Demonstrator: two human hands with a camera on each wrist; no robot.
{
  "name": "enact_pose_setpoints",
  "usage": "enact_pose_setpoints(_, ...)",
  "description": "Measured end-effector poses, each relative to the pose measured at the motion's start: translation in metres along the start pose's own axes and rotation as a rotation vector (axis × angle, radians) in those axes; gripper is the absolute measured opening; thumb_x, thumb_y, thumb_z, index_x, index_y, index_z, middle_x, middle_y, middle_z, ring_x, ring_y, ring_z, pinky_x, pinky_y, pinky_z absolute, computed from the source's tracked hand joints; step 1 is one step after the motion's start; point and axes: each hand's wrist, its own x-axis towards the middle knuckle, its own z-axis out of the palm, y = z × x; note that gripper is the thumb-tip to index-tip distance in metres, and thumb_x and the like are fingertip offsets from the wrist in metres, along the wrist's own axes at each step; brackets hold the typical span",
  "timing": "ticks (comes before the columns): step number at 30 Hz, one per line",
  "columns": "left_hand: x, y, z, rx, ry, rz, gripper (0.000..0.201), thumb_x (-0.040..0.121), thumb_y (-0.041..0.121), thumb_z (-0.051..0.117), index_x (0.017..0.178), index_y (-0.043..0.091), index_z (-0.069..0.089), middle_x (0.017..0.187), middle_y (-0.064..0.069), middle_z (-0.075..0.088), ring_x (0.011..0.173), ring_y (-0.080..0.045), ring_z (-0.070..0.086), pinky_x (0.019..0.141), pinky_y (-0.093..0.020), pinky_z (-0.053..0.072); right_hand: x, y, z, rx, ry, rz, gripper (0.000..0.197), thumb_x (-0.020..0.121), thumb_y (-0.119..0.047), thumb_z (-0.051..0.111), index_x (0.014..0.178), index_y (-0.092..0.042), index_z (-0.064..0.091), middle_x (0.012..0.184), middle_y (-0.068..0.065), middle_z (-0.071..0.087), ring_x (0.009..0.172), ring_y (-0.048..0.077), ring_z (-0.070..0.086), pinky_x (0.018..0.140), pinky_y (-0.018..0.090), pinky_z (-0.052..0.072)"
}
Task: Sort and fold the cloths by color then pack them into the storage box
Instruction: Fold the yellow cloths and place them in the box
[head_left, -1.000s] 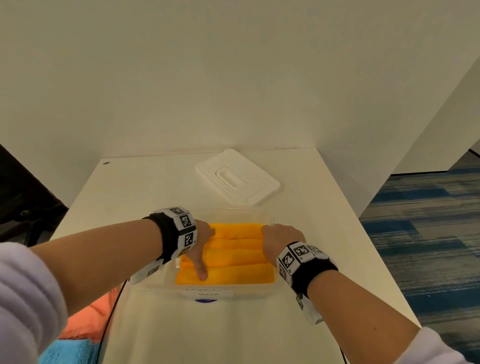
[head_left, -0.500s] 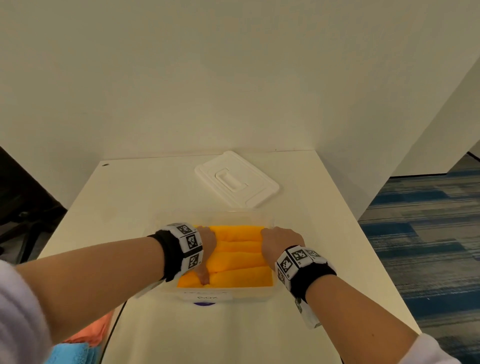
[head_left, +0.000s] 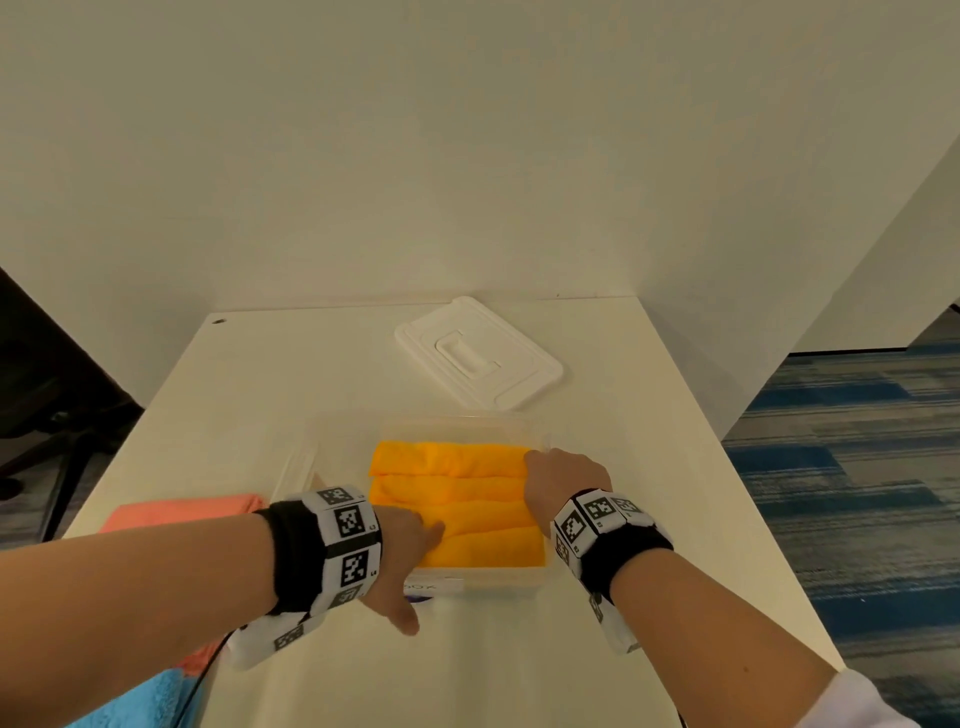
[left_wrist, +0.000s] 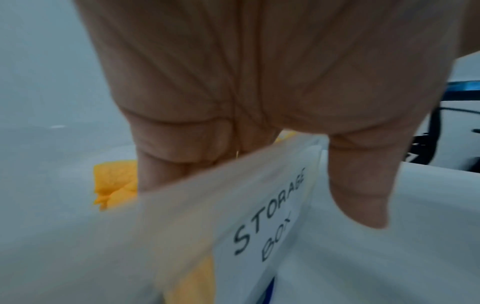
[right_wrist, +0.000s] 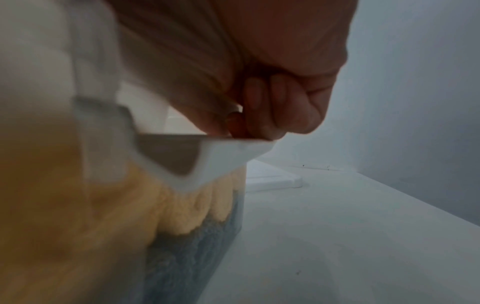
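**Head view.** Storage box (head_left: 483, 579) – clear plastic, rectangular, soft-cornered – sits on the pale surface (head_left: 291, 374) in front of you, and it now lies further to your right than a second ago. Contents: yellow cloths (head_left: 467, 499), plush, in four rolled ridges side by side. Your left hand (head_left: 410, 551) has slid from the middle of the cloths to the near left corner. Its fingers lie flat on the fabric and its thumb points back outside the front wall. Your right hand (head_left: 563, 478) has stayed at the right rim. A coral cloth (head_left: 176, 512) and a blue cloth (head_left: 140, 701), both unpacked, lie at your left. The white ribbed lid (head_left: 478, 353) lies beyond the box, off.

Judgement: the yellow batch looks seated, and you have gone from pressing cloth to handling the box itself. Two colours are still to pack.

**Left wrist.** The grip straddles the front wall. The fingers (left_wrist: 161, 164) are straight and inside, the thumb (left_wrist: 363, 185) outside beside the paper label (left_wrist: 272, 214) reading STORAGE BOX. Whether the thumb touches the wall, you cannot tell.

**Right wrist.** The fingers (right_wrist: 262, 107) are curled over the rim, pinching it. Through the cloudy wall you can see yellow pile above a grey-blue layer (right_wrist: 192, 257) with a towelling texture.
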Motion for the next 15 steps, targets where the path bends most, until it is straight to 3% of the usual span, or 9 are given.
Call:
enact_pose_setpoints(5,0.007,0.007,0.009,-0.035,0.071,-0.044,0.078,0.089,0.059,0.049,0.147,0.014,0.023,0.14,-0.011,0.045,0.118,-0.029,0.052,0.097,-0.043,0.045,-0.005,-0.004,0.003,-0.02,0.066,0.024,0.055,0.096,-0.014,0.037,0.147,-0.019,0.02,0.139,0.017,0.032,0.113,0.032,0.047,0.082,0.036,0.043)
enact_pose_setpoints(8,0.007,0.013,0.016,-0.034,0.136,-0.07,0.071,0.094,0.055,0.042,0.147,0.012,0.022,0.138,-0.014,0.045,0.116,-0.032,0.052,0.096,-0.041,0.044,-0.019,-0.012,-0.002,-0.082,0.221,-0.137,0.052,0.1,-0.039,0.035,0.144,-0.013,0.03,0.145,0.017,0.028,0.127,0.033,0.033,0.099,0.042,0.034)
enact_pose_setpoints(10,0.007,0.017,0.018,-0.042,0.175,-0.084,0.069,0.096,0.052,0.04,0.147,0.011,0.022,0.137,-0.014,0.044,0.118,-0.032,0.05,0.097,-0.041,0.042,-0.036,-0.021,0.005,-0.02,0.165,-0.308,0.061,0.097,-0.053,0.032,0.139,-0.009,0.037,0.147,0.016,0.029,0.132,0.032,0.03,0.107,0.044,0.029)
enact_pose_setpoints(12,0.005,0.02,0.018,-0.066,0.184,-0.102,0.068,0.097,0.05,0.04,0.148,0.011,0.02,0.139,-0.016,0.041,0.122,-0.032,0.046,0.1,-0.041,0.039,-0.053,-0.033,0.02,-0.027,-0.009,-0.386,0.075,0.093,-0.062,0.035,0.142,-0.006,0.032,0.147,0.016,0.031,0.133,0.032,0.03,0.11,0.044,0.029)
enact_pose_setpoints(15,0.003,0.023,0.02,-0.134,0.215,-0.13,0.064,0.097,0.046,0.042,0.147,0.011,0.022,0.142,-0.015,0.039,0.126,-0.031,0.043,0.104,-0.04,0.034,-0.056,-0.043,0.038,-0.121,-0.103,-0.325,0.071,0.094,-0.047,0.048,0.143,0.0,0.027,0.146,0.019,0.032,0.134,0.034,0.03,0.111,0.044,0.03)
